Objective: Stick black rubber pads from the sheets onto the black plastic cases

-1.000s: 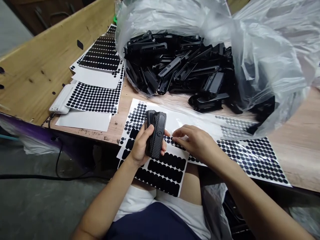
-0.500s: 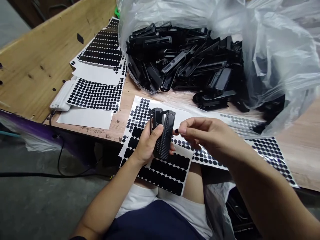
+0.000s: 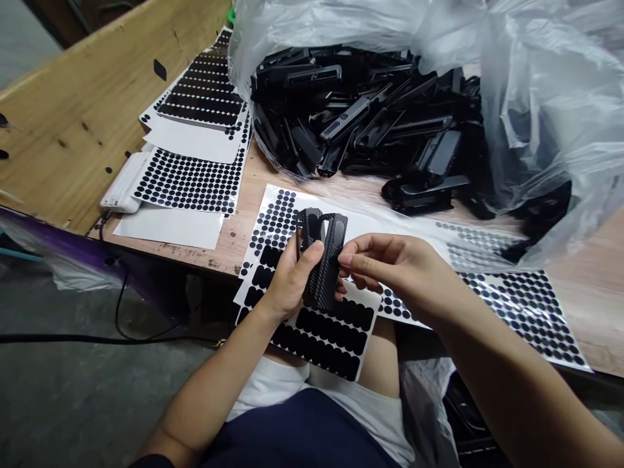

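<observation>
My left hand (image 3: 290,276) is wrapped round a black carbon-patterned plastic part (image 3: 324,279), its thumb across the front. The part stands roughly upright above the sticker sheets. My right hand (image 3: 385,260) has its thumb and forefinger pinched together at the part's right edge; what is between those fingertips is hidden. Beneath the part lies a sheet with large black stickers (image 3: 336,335), reaching past the table edge over the lap. A sheet of round black dots (image 3: 275,218) lies behind it.
A clear plastic bag (image 3: 526,97) full of black parts (image 3: 346,120) fills the back. More dot sheets (image 3: 190,179) and a white power bank (image 3: 124,185) with a cable lie at the left, beside a wooden board (image 3: 97,117). Another bag (image 3: 429,396) hangs below the table.
My right hand has moved left to touch the part's right edge. The small black dot seen at its fingertips before is now out of sight. My left hand keeps its hold.
</observation>
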Demonstrator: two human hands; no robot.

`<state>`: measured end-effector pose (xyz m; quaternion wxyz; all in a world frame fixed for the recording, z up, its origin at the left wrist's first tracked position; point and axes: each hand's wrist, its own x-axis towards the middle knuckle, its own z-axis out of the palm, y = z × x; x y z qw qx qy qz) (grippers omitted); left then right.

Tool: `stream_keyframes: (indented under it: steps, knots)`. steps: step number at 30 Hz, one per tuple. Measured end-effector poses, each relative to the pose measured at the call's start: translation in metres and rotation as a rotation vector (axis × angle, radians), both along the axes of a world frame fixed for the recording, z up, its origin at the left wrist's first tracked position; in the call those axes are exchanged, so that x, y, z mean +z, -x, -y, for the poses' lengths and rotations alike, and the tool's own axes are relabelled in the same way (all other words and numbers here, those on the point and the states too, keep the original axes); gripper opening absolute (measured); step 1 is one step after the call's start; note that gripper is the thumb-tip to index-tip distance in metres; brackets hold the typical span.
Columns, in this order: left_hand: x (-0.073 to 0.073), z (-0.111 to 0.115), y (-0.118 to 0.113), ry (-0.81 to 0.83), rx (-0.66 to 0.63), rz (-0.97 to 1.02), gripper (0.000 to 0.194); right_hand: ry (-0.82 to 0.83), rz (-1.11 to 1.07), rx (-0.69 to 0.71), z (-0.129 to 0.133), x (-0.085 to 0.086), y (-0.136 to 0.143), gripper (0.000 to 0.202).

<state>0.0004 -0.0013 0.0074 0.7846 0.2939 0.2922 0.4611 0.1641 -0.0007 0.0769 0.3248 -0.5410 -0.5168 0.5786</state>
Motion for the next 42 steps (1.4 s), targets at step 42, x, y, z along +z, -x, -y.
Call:
stream_keyframes:
  steps: [42]
  knots:
    - [-0.003,-0.007,0.012,0.057,-0.035,0.118,0.048,-0.452,0.532,-0.172,-0.004,-0.019,-0.001,0.023]
